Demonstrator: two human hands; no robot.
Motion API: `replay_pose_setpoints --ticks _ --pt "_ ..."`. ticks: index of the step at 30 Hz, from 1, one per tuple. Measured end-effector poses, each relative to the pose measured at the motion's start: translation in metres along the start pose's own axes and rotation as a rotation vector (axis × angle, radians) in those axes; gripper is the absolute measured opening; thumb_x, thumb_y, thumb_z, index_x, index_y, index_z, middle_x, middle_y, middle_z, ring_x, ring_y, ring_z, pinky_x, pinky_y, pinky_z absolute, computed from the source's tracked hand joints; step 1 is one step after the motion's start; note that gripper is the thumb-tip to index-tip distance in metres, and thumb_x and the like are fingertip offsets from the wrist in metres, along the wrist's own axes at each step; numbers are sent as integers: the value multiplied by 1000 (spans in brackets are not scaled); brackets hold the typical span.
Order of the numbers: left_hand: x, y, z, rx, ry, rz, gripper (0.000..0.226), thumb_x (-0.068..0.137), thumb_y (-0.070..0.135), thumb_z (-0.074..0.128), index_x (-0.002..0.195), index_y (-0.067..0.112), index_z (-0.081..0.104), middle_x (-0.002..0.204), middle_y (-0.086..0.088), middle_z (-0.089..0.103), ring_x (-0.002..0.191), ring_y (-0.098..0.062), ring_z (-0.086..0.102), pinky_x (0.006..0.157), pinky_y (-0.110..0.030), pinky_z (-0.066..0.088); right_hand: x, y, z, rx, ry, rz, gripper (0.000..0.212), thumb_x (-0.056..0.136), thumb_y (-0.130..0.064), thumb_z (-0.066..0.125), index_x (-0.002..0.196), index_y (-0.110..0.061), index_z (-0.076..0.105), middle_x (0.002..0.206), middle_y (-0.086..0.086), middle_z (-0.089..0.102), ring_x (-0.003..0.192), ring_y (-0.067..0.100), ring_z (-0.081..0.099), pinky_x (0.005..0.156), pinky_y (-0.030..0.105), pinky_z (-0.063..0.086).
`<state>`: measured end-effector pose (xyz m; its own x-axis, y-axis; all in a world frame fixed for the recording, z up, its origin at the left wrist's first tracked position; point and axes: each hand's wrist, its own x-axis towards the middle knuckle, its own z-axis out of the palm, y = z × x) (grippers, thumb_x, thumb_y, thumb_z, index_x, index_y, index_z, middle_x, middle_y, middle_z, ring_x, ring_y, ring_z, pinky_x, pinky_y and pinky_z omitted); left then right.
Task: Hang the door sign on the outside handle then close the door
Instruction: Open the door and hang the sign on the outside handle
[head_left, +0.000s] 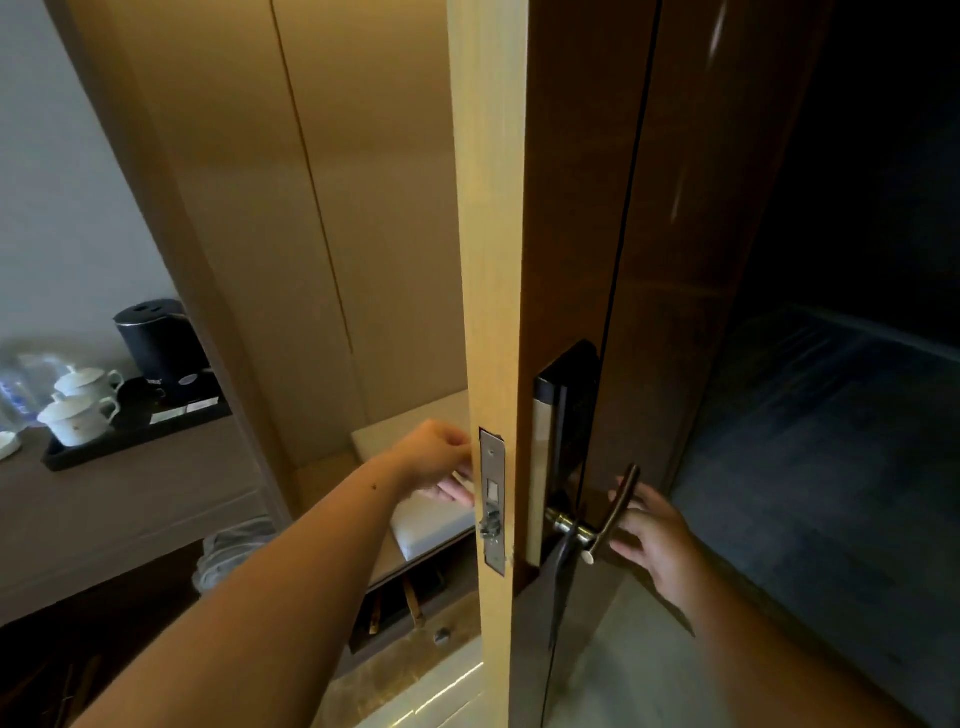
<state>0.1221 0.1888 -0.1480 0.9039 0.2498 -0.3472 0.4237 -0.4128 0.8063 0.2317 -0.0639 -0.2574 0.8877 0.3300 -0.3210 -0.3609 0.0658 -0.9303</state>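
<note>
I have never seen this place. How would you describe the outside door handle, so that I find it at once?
Find the pale wooden door edge that stands upright in the middle. Just right of it, on the dark outer face, sits a black lock panel. Below this panel the outside handle juts out: a brass-coloured lever, the only bar there, with the right hand beside it.

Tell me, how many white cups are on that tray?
2. One lidded white cup stands farther back on the black tray, beside the black kettle; the other white cup stands nearer. More may be hidden.
</note>
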Motion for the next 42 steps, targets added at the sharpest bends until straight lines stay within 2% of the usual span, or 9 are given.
replay_pose_setpoints --ticks 9,11,14,19,22,25,29,32,42 --pt "1 66 37 232 -487 -1 21 90 17 54 82 13 73 96 -11 75 42 -8 49 86 -41 55 -38 -52 -59 7 253 -200 20 91 -34 52 107 -28 62 117 -1 60 108 19 56 95 42 45" --pt "-1 85 59 351 -547 29 19 89 18 56 91 10 73 99 -10 74 43 -7 51 79 -35 57 -50 -58 -69 -26 280 -239 21 87 -45 53 97 -33 66 101 -11 65 93 6 59 79 29 48" --pt "-1 109 97 589 -506 89 17 87 13 55 94 5 69 97 -12 74 51 -11 62 62 -26 54 -64 -60 -84 -39 305 -246 23 83 -52 53 77 -38 71 75 -21 71 72 -3 65 63 18 44" --pt "-6 144 167 994 -372 359 10 85 17 57 75 17 56 72 -1 66 57 -13 63 52 -25 46 -92 -65 -128 -89 410 -254 33 90 -38 47 85 -19 73 93 7 74 88 22 68 76 36 50" --pt "-6 150 199 964 -167 635 10 83 31 58 81 23 53 74 4 55 70 -14 56 59 -27 42 -112 -73 -158 -33 515 -309 38 93 -40 41 112 -15 63 114 13 64 104 29 59 97 45 44" --pt "-8 153 229 763 -214 690 18 85 36 52 94 21 59 89 -2 63 81 -17 59 63 -27 46 -134 -79 -182 -23 619 -268 44 93 -42 37 122 -14 55 115 9 58 104 27 54 95 38 40" --pt "-17 155 264 655 -429 625 32 88 31 53 117 16 53 112 -8 60 96 -18 56 82 -31 47 -170 -83 -210 -60 591 -156 35 94 -38 35 93 -18 65 103 7 63 92 23 58 90 38 42" --pt "-23 156 293 715 -444 612 29 92 28 47 117 16 54 113 -9 60 100 -20 56 85 -32 45 -196 -91 -230 -64 566 -167 26 94 -41 37 83 -30 58 89 -6 59 88 14 54 88 37 42" --pt "-29 188 401 1171 -285 811 57 90 25 46 143 18 27 152 -8 25 139 -32 21 110 -50 30 -237 -86 -308 -178 482 -216 48 93 -51 31 139 -40 27 145 -4 37 125 14 39 104 43 28"
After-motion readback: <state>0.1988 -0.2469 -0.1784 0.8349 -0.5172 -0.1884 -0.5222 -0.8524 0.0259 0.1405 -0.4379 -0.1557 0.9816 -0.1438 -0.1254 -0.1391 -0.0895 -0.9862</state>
